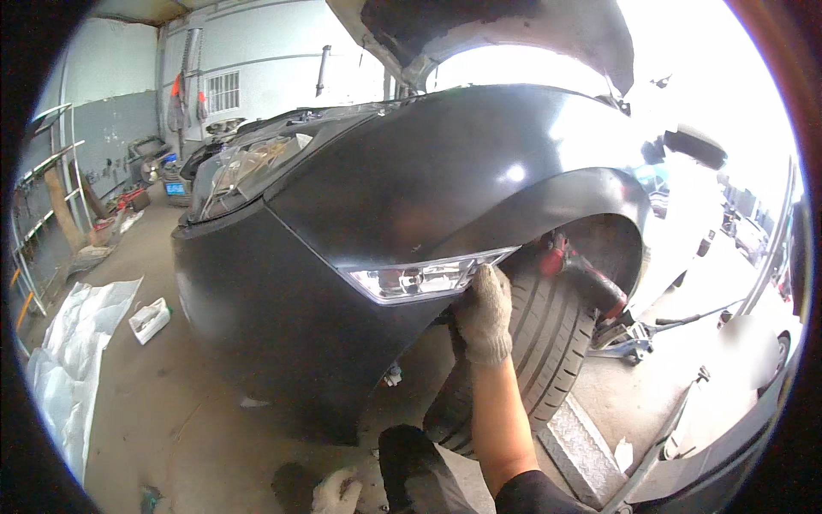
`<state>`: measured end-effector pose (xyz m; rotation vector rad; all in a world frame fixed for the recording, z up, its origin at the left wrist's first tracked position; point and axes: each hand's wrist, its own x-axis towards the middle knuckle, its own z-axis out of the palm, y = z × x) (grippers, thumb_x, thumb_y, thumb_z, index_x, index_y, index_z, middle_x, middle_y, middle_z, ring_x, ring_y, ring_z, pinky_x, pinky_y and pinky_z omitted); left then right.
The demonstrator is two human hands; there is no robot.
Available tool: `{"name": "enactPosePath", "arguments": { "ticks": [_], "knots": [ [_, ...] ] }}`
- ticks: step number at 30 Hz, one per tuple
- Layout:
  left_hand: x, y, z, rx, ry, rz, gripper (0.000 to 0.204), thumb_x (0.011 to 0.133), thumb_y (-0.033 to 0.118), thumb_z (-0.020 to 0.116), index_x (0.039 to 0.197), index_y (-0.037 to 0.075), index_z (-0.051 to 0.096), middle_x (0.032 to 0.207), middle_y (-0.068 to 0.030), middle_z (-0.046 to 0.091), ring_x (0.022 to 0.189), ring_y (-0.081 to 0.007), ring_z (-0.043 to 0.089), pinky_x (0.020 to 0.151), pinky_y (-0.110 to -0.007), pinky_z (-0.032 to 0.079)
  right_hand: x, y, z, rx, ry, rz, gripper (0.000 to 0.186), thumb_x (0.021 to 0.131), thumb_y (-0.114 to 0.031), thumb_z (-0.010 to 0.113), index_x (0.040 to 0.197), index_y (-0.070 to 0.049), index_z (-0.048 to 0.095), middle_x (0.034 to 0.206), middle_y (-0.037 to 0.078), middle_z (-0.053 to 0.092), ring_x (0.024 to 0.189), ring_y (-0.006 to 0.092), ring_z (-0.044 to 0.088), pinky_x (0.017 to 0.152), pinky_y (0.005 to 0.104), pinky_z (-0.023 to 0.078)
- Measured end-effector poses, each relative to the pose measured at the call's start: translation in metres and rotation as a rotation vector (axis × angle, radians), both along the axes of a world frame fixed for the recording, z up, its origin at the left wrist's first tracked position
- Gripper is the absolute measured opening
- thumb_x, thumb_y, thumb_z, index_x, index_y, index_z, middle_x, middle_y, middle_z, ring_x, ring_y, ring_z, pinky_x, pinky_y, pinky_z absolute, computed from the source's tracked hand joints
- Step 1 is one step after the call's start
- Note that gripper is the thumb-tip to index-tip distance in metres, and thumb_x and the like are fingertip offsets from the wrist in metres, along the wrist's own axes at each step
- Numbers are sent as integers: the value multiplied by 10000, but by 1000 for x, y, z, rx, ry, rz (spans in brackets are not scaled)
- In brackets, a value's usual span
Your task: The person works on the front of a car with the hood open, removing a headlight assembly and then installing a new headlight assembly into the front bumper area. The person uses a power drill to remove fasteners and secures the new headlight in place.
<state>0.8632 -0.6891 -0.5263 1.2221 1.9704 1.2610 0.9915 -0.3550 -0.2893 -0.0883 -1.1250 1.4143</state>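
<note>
My right hand (485, 315), in a pale knitted glove, grips the rear end of a clear lamp (415, 279). This long lamp sits in the gap between the dark fender (445, 171) and the bumper (282, 300). The thumb lies by the lamp's upper corner; the other fingers are mostly hidden behind its edge. Low in the picture, my gloved left hand (337, 493) is partly cut off, its fingers curled. Whatever it may hold cannot be made out. A red and black power tool (589, 281) rests above the tire (544, 343), inside the wheel arch.
The hood (514, 26) stands raised. A jack (629, 343) and a ridged metal plate (582, 450) lie beside the wheel. Plastic sheeting (77, 360) and a small white box (150, 320) are on the floor at left, near a metal rack (51, 197).
</note>
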Motion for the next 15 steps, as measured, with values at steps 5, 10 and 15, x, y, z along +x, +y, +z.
{"name": "enactPosePath", "arguments": {
  "ticks": [5,10,15],
  "knots": [
    [-31,-3,17,18,-72,-7,327,942,158,631,1226,-2,647,1194,-162,694,1142,-280,645,993,-369,495,2,-3,5,686,-759,-1077,77,851,-36,638,924,-13,627,905,162,669,847,348,645,772,387,520],
    [-33,27,128,-108,-227,-34,311,877,112,671,1161,-12,651,1082,-129,713,969,-206,666,845,-360,534,8,-16,-10,-12,-198,-197,464,975,-478,587,983,-18,649,901,83,675,847,239,654,744,393,528],
    [10,58,259,-124,-331,-246,280,906,76,650,1165,-29,659,1152,-128,704,1041,-195,660,925,-341,515,36,-55,20,-258,-752,-295,112,883,-123,587,890,-32,651,976,140,656,928,318,623,807,389,508]
  ]
}}
